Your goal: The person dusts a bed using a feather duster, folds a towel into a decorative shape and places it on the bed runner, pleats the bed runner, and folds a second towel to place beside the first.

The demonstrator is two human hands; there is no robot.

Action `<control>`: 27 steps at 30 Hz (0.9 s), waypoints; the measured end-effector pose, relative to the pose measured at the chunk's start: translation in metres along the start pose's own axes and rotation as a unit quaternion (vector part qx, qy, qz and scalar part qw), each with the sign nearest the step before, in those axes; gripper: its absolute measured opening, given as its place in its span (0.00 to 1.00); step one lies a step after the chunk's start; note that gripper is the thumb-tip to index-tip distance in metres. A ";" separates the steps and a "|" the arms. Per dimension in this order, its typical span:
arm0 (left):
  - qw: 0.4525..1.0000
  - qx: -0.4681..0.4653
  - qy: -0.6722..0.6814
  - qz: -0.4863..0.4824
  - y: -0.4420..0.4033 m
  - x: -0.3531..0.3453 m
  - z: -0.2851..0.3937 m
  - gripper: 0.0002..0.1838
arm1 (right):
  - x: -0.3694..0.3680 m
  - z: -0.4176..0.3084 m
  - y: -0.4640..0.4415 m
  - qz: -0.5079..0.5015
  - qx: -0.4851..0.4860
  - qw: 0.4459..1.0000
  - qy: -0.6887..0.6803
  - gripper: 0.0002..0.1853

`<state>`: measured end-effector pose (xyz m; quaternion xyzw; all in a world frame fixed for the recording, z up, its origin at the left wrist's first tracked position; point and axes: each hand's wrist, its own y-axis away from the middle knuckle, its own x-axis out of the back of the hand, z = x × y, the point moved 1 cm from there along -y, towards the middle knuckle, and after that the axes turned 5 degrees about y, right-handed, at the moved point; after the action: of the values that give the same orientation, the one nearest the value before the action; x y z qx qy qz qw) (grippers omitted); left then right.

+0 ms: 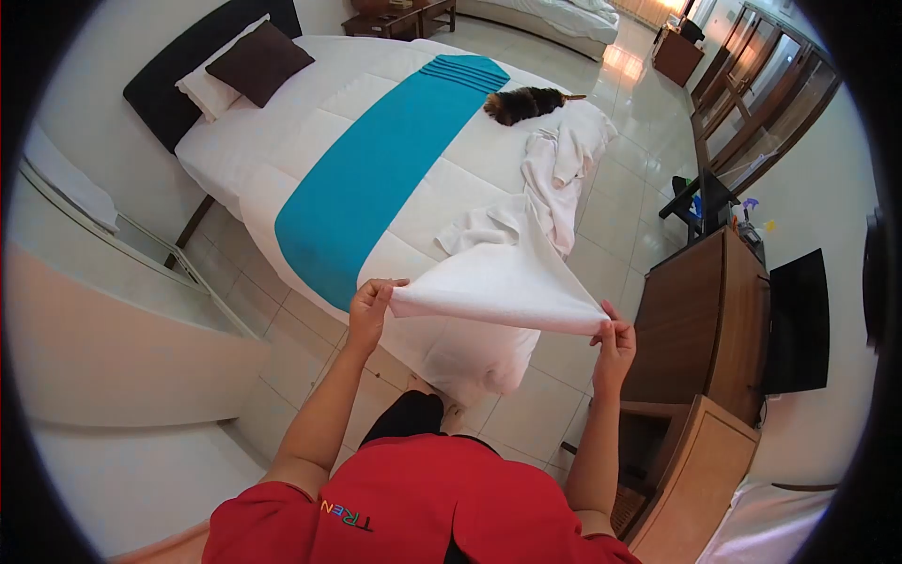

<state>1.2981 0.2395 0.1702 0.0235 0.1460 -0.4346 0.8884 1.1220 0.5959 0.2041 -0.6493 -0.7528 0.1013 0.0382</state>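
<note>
White towel (503,282) — stretched between left (370,315) and right hands (613,340).

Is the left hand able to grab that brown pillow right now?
Probably not. The left hand is pinching one end of the white cloth, and the brown pillow looks too far away, over by the headboard, past the blue-green bed runner.

Far bed (554,21) partly beyond top edge

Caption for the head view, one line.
Hands stretch a white towel above the end of a bed with a teal runner.
</note>
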 end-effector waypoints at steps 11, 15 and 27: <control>0.997 0.049 -0.006 0.056 -0.025 0.015 0.033 0.11 | -0.040 -0.001 -0.015 -0.002 -0.063 0.998 0.023 0.08; 0.988 0.117 -0.095 0.043 -0.115 0.031 -0.047 0.14 | -0.070 0.063 -0.077 0.003 -0.149 0.987 0.063 0.11; 0.955 -0.225 0.125 -0.148 -0.319 -0.103 0.221 0.11 | -0.126 -0.194 -0.241 0.095 0.259 0.952 -0.134 0.10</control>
<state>1.0426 0.0824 0.4370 -0.1447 0.3520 -0.5110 0.7707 0.9441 0.4585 0.4522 -0.6658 -0.6341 0.3819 0.0940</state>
